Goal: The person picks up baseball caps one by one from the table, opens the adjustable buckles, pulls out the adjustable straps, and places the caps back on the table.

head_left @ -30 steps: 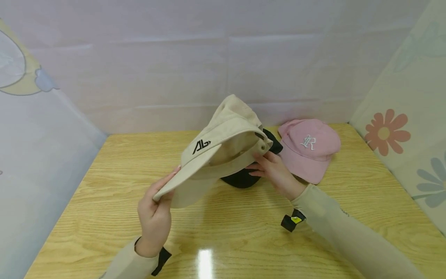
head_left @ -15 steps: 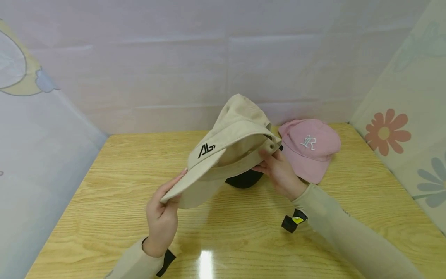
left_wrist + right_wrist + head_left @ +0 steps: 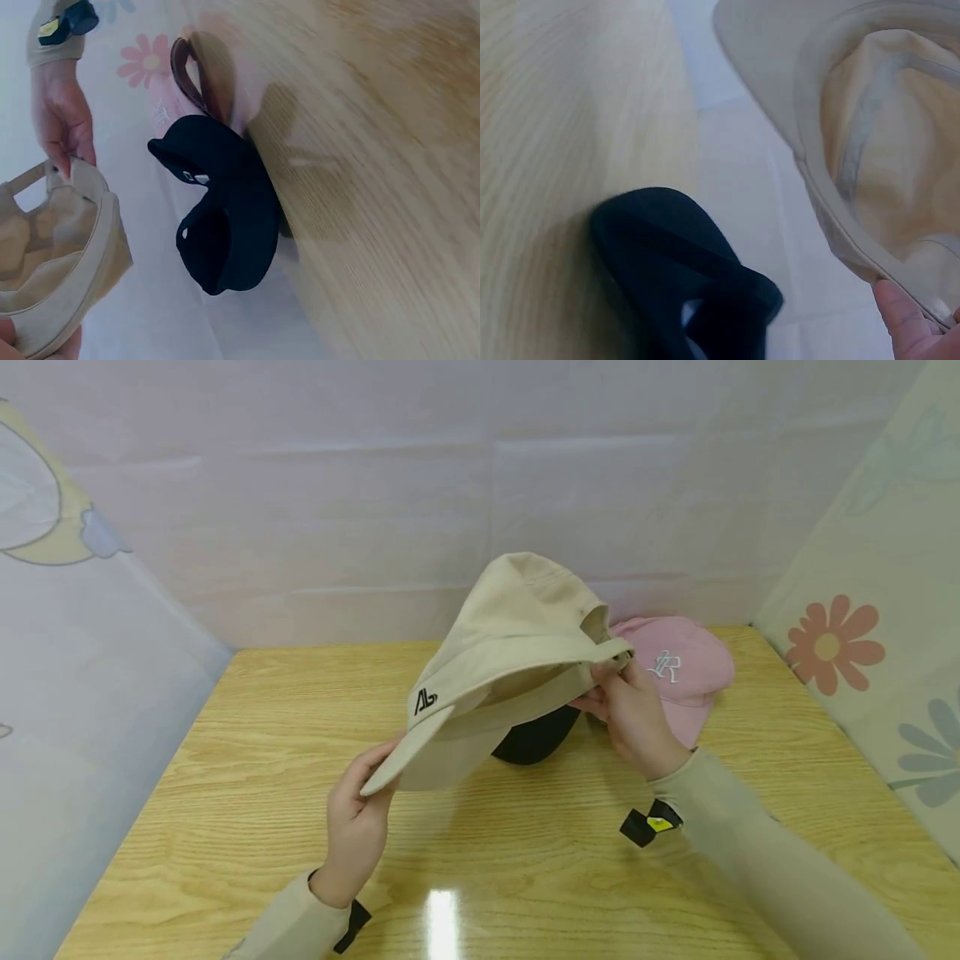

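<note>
Both hands hold a beige baseball cap (image 3: 495, 627) up over the table, tilted, its brim down to the left and its hollow side partly toward me. My left hand (image 3: 360, 827) pinches the brim, thumb below and fingers mostly hidden behind it. At the cap's back, near the strap, my right hand (image 3: 633, 718) grips the lower edge. The right wrist view shows the thumb (image 3: 904, 315) pressed on that edge and the bare inside of the crown. Behind the beige cap a black cap (image 3: 225, 202) lies on the table, mostly covered in the head view.
A pink cap (image 3: 693, 664) with a white letter sits at the back right of the wooden table (image 3: 225, 793), partly behind my right hand. Pale cloth walls (image 3: 337, 510) enclose the back and both sides.
The beige cap has shifted right and turned, so more of its crown top shows. Both hands have moved right with it, and it now overlaps part of the pink cap.
</note>
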